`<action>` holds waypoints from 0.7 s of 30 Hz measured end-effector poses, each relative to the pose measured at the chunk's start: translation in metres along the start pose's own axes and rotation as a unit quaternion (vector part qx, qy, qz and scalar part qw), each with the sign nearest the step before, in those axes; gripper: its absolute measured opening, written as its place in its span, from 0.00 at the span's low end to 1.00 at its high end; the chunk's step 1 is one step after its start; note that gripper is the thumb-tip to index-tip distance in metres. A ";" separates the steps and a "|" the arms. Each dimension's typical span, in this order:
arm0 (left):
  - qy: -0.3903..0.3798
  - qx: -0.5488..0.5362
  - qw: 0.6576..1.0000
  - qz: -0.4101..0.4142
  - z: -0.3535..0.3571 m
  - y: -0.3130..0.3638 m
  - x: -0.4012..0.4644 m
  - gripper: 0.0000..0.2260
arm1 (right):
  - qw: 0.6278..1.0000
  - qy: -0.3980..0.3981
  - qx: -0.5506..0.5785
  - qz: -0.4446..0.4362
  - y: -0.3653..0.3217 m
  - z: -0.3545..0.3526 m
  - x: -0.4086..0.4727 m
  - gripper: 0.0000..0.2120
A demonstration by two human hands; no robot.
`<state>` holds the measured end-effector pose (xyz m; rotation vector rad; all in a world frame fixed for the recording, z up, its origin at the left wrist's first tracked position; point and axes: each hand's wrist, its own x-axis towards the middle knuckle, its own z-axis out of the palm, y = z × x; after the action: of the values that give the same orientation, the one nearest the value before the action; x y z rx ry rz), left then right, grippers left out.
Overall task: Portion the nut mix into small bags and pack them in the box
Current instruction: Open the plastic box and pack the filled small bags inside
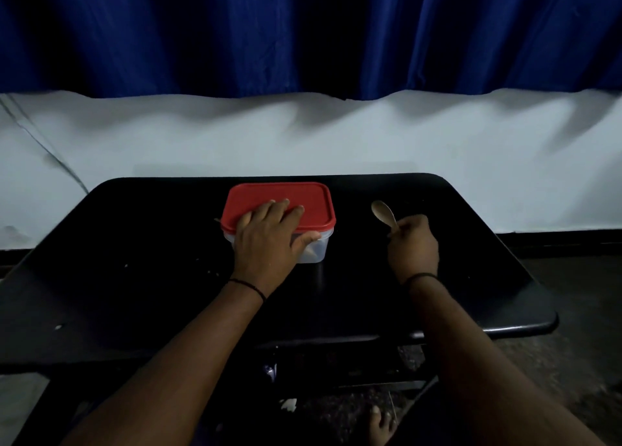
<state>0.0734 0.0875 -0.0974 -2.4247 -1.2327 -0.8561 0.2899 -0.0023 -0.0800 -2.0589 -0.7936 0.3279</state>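
while the left hand point(269, 235) is lying flat on the red lid point(296, 198) of the clear box point(318, 250), fingers spread straight across the top and thumb hanging down the near side wall, the box is sitting closed toward the far middle of the black table point(134, 277). off to the right of the box and well apart from it, the right hand point(413, 247) is curling its fingers tight round the handle of a pale spoon point(383, 212), with the bowl pointing up and away toward the far left.

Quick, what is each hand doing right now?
Left hand: open, fingers flat on the red lid, thumb against the box.
Right hand: holding a spoon.
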 end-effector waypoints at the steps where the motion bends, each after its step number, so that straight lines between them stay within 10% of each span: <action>1: 0.001 0.001 1.000 0.001 0.004 0.000 0.004 0.27 | 0.999 -0.001 0.032 -0.016 -0.007 0.006 -0.004 0.05; 21: -0.009 -0.170 0.981 -0.093 0.044 -0.028 0.088 0.26 | 0.960 -0.105 -0.156 -0.209 -0.033 0.108 0.003 0.10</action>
<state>0.1075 0.1820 -0.0770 -2.6080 -1.4396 -1.1866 0.2247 0.0832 -0.1151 -2.0939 -1.4600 0.1928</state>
